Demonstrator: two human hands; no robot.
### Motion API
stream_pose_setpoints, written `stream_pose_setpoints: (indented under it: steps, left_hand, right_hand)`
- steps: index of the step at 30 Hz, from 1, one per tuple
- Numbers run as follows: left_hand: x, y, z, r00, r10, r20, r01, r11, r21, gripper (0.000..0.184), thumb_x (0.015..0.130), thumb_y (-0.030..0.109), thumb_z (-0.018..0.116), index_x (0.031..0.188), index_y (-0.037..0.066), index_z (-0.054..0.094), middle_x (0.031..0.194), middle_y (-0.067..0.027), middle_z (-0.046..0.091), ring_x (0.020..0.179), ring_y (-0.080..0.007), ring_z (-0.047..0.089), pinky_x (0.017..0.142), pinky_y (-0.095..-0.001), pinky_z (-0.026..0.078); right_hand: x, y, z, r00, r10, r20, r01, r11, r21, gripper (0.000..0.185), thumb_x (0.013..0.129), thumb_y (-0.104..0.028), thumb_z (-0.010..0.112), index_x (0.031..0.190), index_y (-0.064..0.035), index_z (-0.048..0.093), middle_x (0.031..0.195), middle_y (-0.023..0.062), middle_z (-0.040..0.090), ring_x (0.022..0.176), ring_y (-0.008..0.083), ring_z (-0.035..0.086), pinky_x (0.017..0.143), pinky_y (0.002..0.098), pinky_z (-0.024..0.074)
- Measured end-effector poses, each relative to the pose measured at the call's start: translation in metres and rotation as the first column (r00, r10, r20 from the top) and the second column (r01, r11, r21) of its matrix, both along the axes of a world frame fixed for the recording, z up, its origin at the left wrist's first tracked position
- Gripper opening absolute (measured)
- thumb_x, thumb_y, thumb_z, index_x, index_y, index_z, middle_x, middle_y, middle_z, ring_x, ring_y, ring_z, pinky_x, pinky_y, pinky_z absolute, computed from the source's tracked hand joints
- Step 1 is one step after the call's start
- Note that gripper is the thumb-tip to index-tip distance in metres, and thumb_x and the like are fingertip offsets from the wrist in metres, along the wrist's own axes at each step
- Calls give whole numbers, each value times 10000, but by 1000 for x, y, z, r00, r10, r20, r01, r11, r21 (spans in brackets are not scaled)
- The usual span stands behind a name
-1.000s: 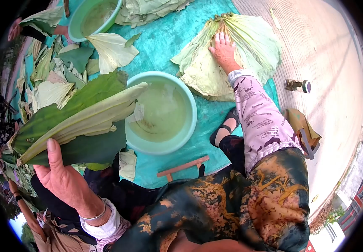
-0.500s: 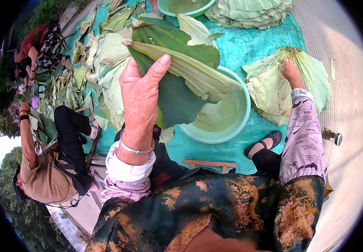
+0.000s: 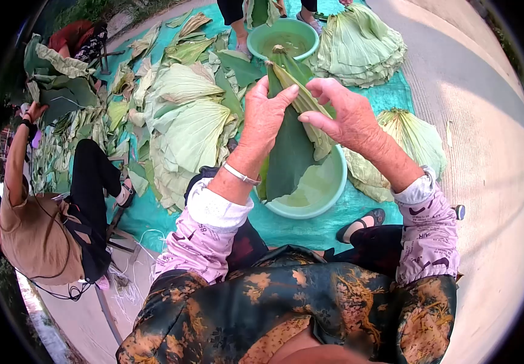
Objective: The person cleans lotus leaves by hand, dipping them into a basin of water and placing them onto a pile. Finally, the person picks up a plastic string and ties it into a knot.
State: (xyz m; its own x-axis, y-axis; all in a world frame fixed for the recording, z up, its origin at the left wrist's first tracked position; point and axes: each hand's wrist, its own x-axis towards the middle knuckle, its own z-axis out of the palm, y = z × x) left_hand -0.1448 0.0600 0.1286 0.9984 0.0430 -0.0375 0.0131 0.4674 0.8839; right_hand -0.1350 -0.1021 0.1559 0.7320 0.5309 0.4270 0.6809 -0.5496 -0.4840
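Note:
Several large folded green leaves [image 3: 289,148] hang in front of me over a light blue basin [image 3: 342,188] of cloudy water. My left hand [image 3: 263,112] pinches them near the stem end, its thumb against the pale front leaf. On the other side, my right hand [image 3: 347,112] is at the leaves' edge, thumb and fingers apart, not clearly gripping them. A fanned pile of pale leaves [image 3: 419,141] lies to the right of the basin, partly behind my right forearm.
A second basin [image 3: 315,42] stands farther back, beside a stack of leaves [image 3: 359,51]. More leaves [image 3: 192,121] spread leftward over the teal sheet [image 3: 237,221]. A co-worker [image 3: 37,236] sits at the left holding leaves; other people are behind.
My right hand has left the fanned pile and come over to the held leaves. My left hand has moved right with them, and they now hang more upright.

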Motion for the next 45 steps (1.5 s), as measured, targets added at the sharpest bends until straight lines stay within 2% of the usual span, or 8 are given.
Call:
stream_pose_setpoints:
  steps: [3, 13, 16, 21, 28, 34, 43, 45]
  left_hand:
    - [8, -3, -13, 999, -37, -2, 37, 999, -37, 235, 812, 68, 611, 1029, 8, 544, 904, -58, 612, 760, -114, 586, 645, -263, 492]
    - [18, -4, -17, 959, -266, -92, 260, 962, -80, 320, 807, 106, 638, 1080, -6, 513, 952, -75, 599, 799, -132, 599, 684, -263, 512]
    - [18, -1, -17, 954, -289, -84, 283, 956, -77, 346, 787, 98, 655, 1079, -25, 516, 964, -79, 590, 797, -124, 583, 666, -259, 498]
    - [15, 2, -11, 950, -297, -95, 287, 953, -100, 303, 802, 67, 624, 1074, -22, 524, 954, -71, 593, 793, -122, 584, 679, -262, 502]
    - [13, -5, -14, 919, -386, -81, 386, 922, -20, 289, 821, 67, 603, 1093, 9, 526, 954, -59, 601, 807, -121, 593, 695, -252, 510]
    - [12, -7, -10, 899, -427, -94, 433, 899, 61, 283, 831, 65, 585, 1104, 19, 527, 964, -47, 599, 819, -117, 588, 705, -252, 503]
    - [9, -16, -15, 879, -475, -43, 473, 855, 213, 288, 847, 66, 567, 1130, 20, 537, 1010, -44, 590, 877, -123, 566, 747, -256, 480]
    - [6, -17, -1, 870, -484, -95, 493, 858, 147, 286, 842, 74, 574, 1122, 26, 543, 993, -35, 585, 866, -110, 553, 749, -254, 471]
  right_hand:
    - [-1, 8, -19, 988, -29, 153, 48, 991, -126, 443, 721, -176, 685, 1088, -59, 466, 901, 100, 556, 795, 238, 590, 669, 317, 489]
    - [11, -9, -33, 988, -131, -79, 133, 991, 26, 221, 764, -57, 580, 971, -67, 504, 868, 107, 577, 787, 293, 586, 661, 347, 476]
    - [20, -16, -35, 966, -110, -233, 144, 980, 137, 155, 795, -19, 516, 946, -54, 515, 854, 132, 583, 751, 278, 590, 676, 327, 475]
    - [30, -24, -37, 842, 70, -535, 191, 889, 417, 163, 812, -21, 530, 972, 2, 508, 794, 14, 560, 749, 76, 523, 701, 234, 443]
    - [22, -17, -38, 857, 50, -513, 146, 931, 334, 156, 831, -66, 551, 970, -10, 507, 774, 16, 552, 722, 64, 507, 649, 223, 427]
    - [30, -23, -41, 832, 158, -532, 154, 855, 495, 145, 836, -75, 547, 956, -6, 504, 784, 23, 559, 724, 71, 510, 645, 228, 427]
    - [19, -20, -16, 880, -18, -475, 117, 977, 180, 245, 726, -219, 666, 841, -27, 566, 730, 108, 594, 671, 202, 566, 649, 312, 458]
    - [18, -20, -12, 895, -13, -445, 101, 979, 176, 219, 753, -184, 653, 840, -22, 536, 716, 68, 577, 666, 131, 537, 629, 284, 453]
